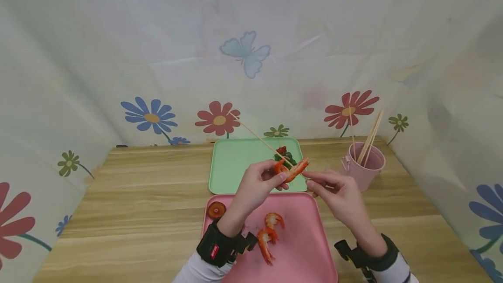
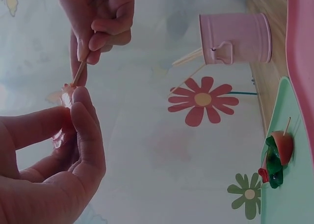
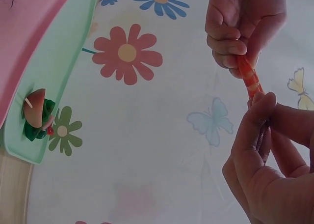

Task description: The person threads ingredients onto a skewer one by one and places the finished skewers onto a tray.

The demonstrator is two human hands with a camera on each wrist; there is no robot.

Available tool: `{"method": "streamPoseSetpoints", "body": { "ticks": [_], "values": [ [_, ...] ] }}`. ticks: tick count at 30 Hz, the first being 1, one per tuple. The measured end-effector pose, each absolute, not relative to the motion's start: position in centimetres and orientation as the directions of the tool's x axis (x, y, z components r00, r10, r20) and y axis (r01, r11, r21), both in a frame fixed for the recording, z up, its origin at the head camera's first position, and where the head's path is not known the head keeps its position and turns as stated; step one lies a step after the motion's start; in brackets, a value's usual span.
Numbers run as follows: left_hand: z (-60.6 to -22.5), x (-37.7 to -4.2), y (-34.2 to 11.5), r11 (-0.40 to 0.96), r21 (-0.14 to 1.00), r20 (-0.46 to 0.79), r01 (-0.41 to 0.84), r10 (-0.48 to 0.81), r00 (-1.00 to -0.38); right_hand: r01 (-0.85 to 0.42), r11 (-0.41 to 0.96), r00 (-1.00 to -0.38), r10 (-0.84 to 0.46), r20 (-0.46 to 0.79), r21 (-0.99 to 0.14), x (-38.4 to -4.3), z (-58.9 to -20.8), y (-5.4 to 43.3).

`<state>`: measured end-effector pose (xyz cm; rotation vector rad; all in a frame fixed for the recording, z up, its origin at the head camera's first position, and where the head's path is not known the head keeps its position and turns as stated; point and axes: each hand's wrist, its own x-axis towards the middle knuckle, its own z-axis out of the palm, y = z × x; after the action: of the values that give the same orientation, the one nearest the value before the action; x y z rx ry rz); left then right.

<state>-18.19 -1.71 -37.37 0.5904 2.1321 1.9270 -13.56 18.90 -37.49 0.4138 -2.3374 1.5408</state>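
My left hand pinches an orange-red shrimp over the seam between the two trays. A thin wooden skewer slants from the shrimp up and to the left, its far end before the patterned backdrop. On the shrimp's other side, my right hand pinches the skewer between thumb and fingertips. The left wrist view shows a short length of stick entering one end of the shrimp, right below the right hand's fingertips. In the right wrist view the shrimp spans the gap between both hands.
Several shrimps and a round brown mushroom cap lie on the pink tray. Behind it, the green tray bears a skewer of green, red and tan pieces. At the right stands a pink bucket with wooden sticks.
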Motion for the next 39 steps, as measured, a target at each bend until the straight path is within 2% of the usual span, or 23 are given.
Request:
{"method": "streamPoseSetpoints", "body": {
  "ticks": [3,8,12,17,24,34,39],
  "values": [
    [-37.4,-18.3,-1.7,0.113,0.971,0.140,0.209,0.440,-0.887,-0.376,0.396,-0.920,-0.056,0.387,-0.838,-13.7,-37.5,19.1],
    [-37.7,-18.7,-1.9,0.281,0.908,0.153,0.309,0.464,-0.873,-0.297,0.421,-0.945,0.001,0.328,-0.857,-14.0,-37.6,20.0],
    [-38.0,-19.1,-2.3,0.429,0.825,0.113,0.367,0.512,-0.852,-0.244,0.447,-0.951,0.062,0.302,-0.861,-14.2,-37.9,21.2],
    [-38.6,-19.3,-2.8,0.551,0.700,0.027,0.455,0.616,-0.787,-0.219,0.460,-0.949,0.105,0.298,-0.860,-14.6,-38.4,22.8],
    [-40.1,-18.5,-3.6,0.651,0.560,-0.114,0.512,0.673,-0.731,-0.176,0.458,-0.946,0.167,0.279,-0.871,-14.6,-39.0,24.8],
    [-41.3,-16.2,-3.7,0.747,0.387,-0.246,0.540,0.649,-0.720,-0.124,0.489,-0.938,0.226,0.262,-0.864,-13.9,-39.7,27.1],
    [-42.3,-15.5,-3.4,0.768,0.337,-0.253,0.544,0.630,-0.734,-0.086,0.515,-0.934,0.257,0.249,-0.853,-13.9,-39.7,27.8]
  ]
}}
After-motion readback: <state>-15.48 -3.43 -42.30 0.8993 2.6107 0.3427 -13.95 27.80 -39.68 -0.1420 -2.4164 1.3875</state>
